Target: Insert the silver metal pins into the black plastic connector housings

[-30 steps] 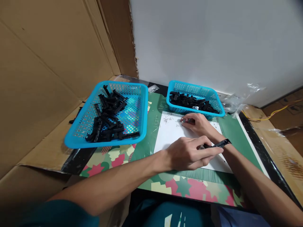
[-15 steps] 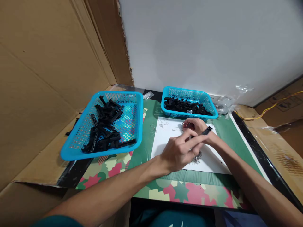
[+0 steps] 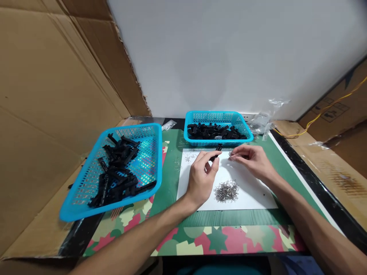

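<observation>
- Over the worktop's (image 3: 169, 183) left edge, one large basket (image 3: 159, 164); along its far edge, one smaller basket (image 3: 218, 143).
- One white sheet (image 3: 252, 196).
- Two hands: left hand (image 3: 200, 177) pinching; right hand (image 3: 256, 161) narrow, contents indistinct.
- One metal-piece pile (image 3: 227, 191), sheet's near edge.
- One black part (image 3: 219, 148), jutting past left fingertips.

Bare left hand (image 3: 200, 179), bare right hand (image 3: 256, 162), slim fingers (image 3: 210, 154) on both, and on we go down bare wrists (image 3: 185, 205) to long, lean forearms (image 3: 309, 223), with teal clothing (image 3: 226, 270) just peeping in along the bottom edge
</observation>
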`<state>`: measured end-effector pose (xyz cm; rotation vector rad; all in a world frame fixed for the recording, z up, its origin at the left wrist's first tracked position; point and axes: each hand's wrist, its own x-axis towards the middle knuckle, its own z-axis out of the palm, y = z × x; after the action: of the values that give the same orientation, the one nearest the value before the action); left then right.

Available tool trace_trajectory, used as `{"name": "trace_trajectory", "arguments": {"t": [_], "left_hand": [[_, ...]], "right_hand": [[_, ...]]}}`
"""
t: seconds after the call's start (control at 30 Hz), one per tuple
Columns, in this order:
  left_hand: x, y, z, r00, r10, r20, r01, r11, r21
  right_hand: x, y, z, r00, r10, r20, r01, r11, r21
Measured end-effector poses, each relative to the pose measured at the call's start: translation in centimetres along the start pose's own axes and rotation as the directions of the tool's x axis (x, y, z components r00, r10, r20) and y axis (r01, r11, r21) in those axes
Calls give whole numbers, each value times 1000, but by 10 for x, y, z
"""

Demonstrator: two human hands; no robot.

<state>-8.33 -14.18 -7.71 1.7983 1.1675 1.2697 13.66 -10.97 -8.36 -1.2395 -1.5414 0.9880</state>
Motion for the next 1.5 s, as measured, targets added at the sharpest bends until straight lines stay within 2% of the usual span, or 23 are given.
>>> {"name": "trace_trajectory", "arguments": {"t": [0.2, 0.37, 0.43, 0.5, 0.63, 0.7, 0.8, 0.87, 1.0, 1.1, 1.23, 1.37, 1.5], "left_hand": [[1, 0, 1, 995, -54, 84, 52, 998, 23], [3, -3, 2, 982, -147, 123, 153, 987, -46], [5, -3, 3, 976, -166, 143, 183, 976, -114], [6, -1, 3, 952, -217, 214, 266, 935, -233], [8, 4, 2, 823, -350, 448, 538, 736, -412], [8, 6, 1, 778, -366, 511, 605, 657, -451], [8, 7, 1, 769, -357, 531, 622, 613, -488], [8, 6, 2, 788, -361, 498, 599, 639, -483], [8, 0, 2, 887, -322, 330, 442, 798, -409], [8, -4, 2, 936, -237, 262, 319, 886, -336], [8, -4, 2, 949, -176, 262, 255, 917, -306], [7, -6, 2, 954, -134, 268, 204, 947, -250], [5, -7, 2, 963, -102, 251, 149, 973, -175]], "right_hand": [[-2, -2, 7, 997, -69, -40, 68, 997, -32], [-9, -11, 10, 963, -256, -87, 246, 962, -115], [-14, -17, 12, 927, -368, -76, 351, 919, -178], [-19, -22, 14, 878, -478, -42, 455, 857, -243], [-23, -25, 19, 759, -651, -20, 607, 719, -339], [-23, -24, 20, 703, -710, -28, 650, 659, -380], [-22, -23, 20, 659, -752, -19, 682, 607, -408], [-23, -24, 20, 674, -739, -25, 672, 626, -395], [-23, -29, 20, 812, -580, -63, 539, 787, -300], [-23, -30, 20, 876, -482, -27, 464, 855, -230], [-22, -30, 18, 914, -400, 63, 404, 894, -191], [-22, -31, 17, 947, -315, 56, 320, 935, -152], [-22, -30, 16, 956, -283, 79, 291, 947, -135]]}}
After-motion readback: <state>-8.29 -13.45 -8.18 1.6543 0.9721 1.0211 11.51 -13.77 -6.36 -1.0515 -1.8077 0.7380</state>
